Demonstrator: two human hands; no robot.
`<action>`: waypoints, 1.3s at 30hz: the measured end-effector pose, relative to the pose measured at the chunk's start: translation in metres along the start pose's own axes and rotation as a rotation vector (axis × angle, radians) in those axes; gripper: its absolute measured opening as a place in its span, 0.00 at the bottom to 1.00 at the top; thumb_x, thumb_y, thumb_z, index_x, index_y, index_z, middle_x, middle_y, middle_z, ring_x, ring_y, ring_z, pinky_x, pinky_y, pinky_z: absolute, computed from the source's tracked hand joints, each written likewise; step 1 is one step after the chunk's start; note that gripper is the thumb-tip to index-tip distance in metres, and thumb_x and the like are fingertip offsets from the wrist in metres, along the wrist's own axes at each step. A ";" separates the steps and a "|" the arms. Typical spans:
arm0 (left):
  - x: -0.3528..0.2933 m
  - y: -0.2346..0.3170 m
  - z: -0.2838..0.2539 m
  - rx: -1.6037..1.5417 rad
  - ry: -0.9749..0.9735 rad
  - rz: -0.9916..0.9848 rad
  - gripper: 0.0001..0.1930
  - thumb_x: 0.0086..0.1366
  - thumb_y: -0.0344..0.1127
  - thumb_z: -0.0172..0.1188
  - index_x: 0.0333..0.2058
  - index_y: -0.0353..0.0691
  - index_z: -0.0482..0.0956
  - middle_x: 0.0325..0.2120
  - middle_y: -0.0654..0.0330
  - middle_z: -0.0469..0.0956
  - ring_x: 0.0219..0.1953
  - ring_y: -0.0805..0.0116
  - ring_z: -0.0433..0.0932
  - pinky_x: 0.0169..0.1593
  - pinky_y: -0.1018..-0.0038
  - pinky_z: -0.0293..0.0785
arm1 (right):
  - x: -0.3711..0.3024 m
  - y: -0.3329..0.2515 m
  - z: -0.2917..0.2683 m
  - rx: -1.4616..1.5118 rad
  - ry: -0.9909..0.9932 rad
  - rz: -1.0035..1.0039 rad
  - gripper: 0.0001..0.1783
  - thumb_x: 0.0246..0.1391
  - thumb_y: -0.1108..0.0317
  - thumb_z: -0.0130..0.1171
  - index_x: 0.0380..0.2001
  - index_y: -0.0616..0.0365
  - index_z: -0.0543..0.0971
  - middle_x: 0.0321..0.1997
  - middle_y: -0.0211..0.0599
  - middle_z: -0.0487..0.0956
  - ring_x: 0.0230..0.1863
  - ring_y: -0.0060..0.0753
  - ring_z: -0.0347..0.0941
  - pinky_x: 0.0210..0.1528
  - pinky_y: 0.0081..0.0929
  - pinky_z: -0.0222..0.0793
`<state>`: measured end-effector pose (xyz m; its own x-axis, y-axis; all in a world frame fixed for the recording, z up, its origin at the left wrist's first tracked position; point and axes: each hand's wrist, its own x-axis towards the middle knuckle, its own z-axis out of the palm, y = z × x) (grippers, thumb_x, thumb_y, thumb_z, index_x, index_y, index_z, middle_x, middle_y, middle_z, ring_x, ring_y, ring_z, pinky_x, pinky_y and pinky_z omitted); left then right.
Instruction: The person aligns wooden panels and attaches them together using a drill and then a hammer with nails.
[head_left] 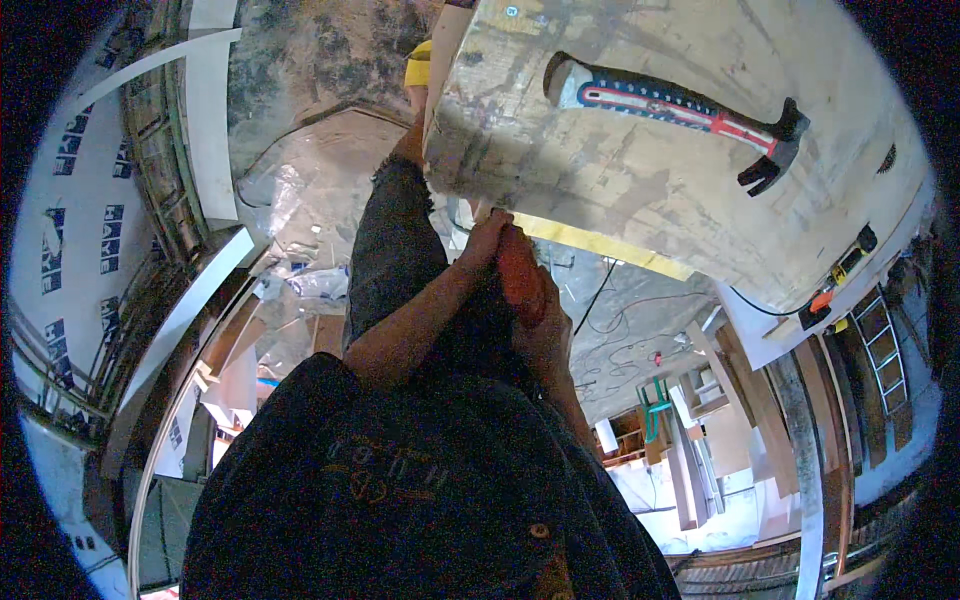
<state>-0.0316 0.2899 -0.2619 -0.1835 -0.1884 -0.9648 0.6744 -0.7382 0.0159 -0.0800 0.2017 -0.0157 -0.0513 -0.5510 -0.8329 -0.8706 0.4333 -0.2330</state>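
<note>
In front of my body, beside the near edge of the worktable (pixel 560 175), I hold a red-orange elongated object (pixel 521 275). Its exact kind cannot be made out. My left hand (pixel 486 240) is closed at its upper end, close to the table edge. Around its lower part my right hand (pixel 540 322) is wrapped, with the fingers partly hidden. A claw hammer (pixel 665 108) with a patterned red, white and blue handle lies on the tabletop, apart from both hands, its head toward the right.
A yellow strip (pixel 600 245) runs along the table's near edge. At the table's right side lies a yellow, black and orange tool (pixel 838 285). Cables (pixel 625 315) trail across the floor. Boards (pixel 770 430) and a green stool (pixel 655 405) stand to the right, white panels (pixel 80 220) to the left.
</note>
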 end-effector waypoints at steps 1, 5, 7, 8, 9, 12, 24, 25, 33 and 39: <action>0.000 0.001 0.003 0.001 -0.019 0.043 0.16 0.61 0.45 0.55 0.33 0.35 0.77 0.29 0.55 0.78 0.31 0.66 0.75 0.39 0.69 0.71 | 0.002 0.004 0.003 0.018 0.035 -0.033 0.36 0.52 0.57 0.60 0.63 0.50 0.61 0.45 0.59 0.79 0.47 0.62 0.76 0.45 0.50 0.73; 0.001 0.002 -0.001 0.051 -0.076 0.095 0.17 0.61 0.46 0.54 0.34 0.36 0.78 0.30 0.56 0.79 0.32 0.67 0.74 0.39 0.69 0.70 | 0.001 0.003 0.003 -0.072 -0.010 0.006 0.37 0.50 0.58 0.61 0.63 0.50 0.61 0.46 0.59 0.78 0.47 0.62 0.76 0.45 0.50 0.73; -0.004 0.007 0.002 0.061 -0.115 0.069 0.17 0.61 0.47 0.54 0.34 0.36 0.78 0.30 0.56 0.79 0.32 0.67 0.75 0.39 0.69 0.70 | 0.006 0.004 0.004 -0.083 -0.013 0.027 0.38 0.50 0.58 0.61 0.63 0.50 0.61 0.46 0.59 0.78 0.47 0.62 0.76 0.45 0.50 0.74; -0.008 0.008 0.004 0.066 -0.132 0.057 0.17 0.61 0.47 0.54 0.34 0.36 0.78 0.30 0.56 0.79 0.32 0.67 0.75 0.39 0.69 0.70 | 0.007 0.007 0.004 -0.086 -0.018 0.051 0.38 0.50 0.58 0.61 0.63 0.50 0.61 0.46 0.59 0.78 0.47 0.62 0.76 0.45 0.50 0.74; -0.012 0.009 0.003 0.070 -0.144 0.048 0.17 0.61 0.47 0.54 0.34 0.36 0.78 0.30 0.56 0.79 0.32 0.67 0.75 0.39 0.69 0.70 | 0.005 0.009 0.004 -0.092 -0.031 0.076 0.38 0.50 0.58 0.61 0.63 0.50 0.61 0.46 0.59 0.78 0.46 0.62 0.76 0.44 0.50 0.74; -0.012 0.017 0.003 0.088 -0.164 0.041 0.18 0.62 0.47 0.53 0.34 0.36 0.78 0.30 0.56 0.79 0.32 0.67 0.75 0.39 0.69 0.71 | 0.008 0.015 0.007 -0.106 -0.064 0.134 0.39 0.49 0.58 0.61 0.64 0.50 0.60 0.46 0.59 0.78 0.46 0.62 0.76 0.44 0.50 0.74; -0.011 0.028 0.001 0.130 -0.187 0.046 0.19 0.62 0.49 0.52 0.34 0.37 0.78 0.30 0.56 0.79 0.31 0.66 0.75 0.38 0.69 0.71 | 0.015 0.008 0.001 0.026 -0.047 -0.026 0.39 0.49 0.55 0.60 0.64 0.47 0.59 0.45 0.58 0.79 0.46 0.63 0.76 0.46 0.51 0.73; -0.011 0.028 0.000 0.127 -0.185 0.043 0.19 0.62 0.49 0.52 0.34 0.37 0.78 0.30 0.56 0.79 0.31 0.66 0.75 0.38 0.69 0.71 | 0.016 0.005 0.000 0.035 -0.066 -0.004 0.39 0.49 0.55 0.60 0.64 0.46 0.59 0.45 0.58 0.79 0.46 0.63 0.76 0.46 0.52 0.73; -0.005 0.031 -0.004 0.108 -0.175 0.072 0.20 0.63 0.51 0.51 0.34 0.37 0.78 0.30 0.56 0.79 0.30 0.66 0.75 0.37 0.68 0.71 | 0.017 0.000 0.011 -0.062 -0.024 -0.004 0.36 0.50 0.61 0.57 0.64 0.45 0.61 0.45 0.58 0.79 0.47 0.63 0.75 0.47 0.53 0.72; 0.001 0.032 0.000 0.048 -0.149 0.142 0.21 0.63 0.52 0.51 0.35 0.37 0.78 0.29 0.56 0.79 0.30 0.65 0.75 0.36 0.68 0.72 | 0.021 -0.002 0.001 -0.071 -0.095 0.056 0.37 0.50 0.61 0.60 0.63 0.46 0.61 0.42 0.58 0.80 0.45 0.63 0.76 0.45 0.53 0.72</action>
<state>-0.0107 0.2661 -0.2621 -0.1953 -0.3837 -0.9026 0.6668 -0.7268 0.1647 -0.0787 0.1901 -0.0331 -0.0569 -0.4558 -0.8883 -0.9003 0.4080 -0.1517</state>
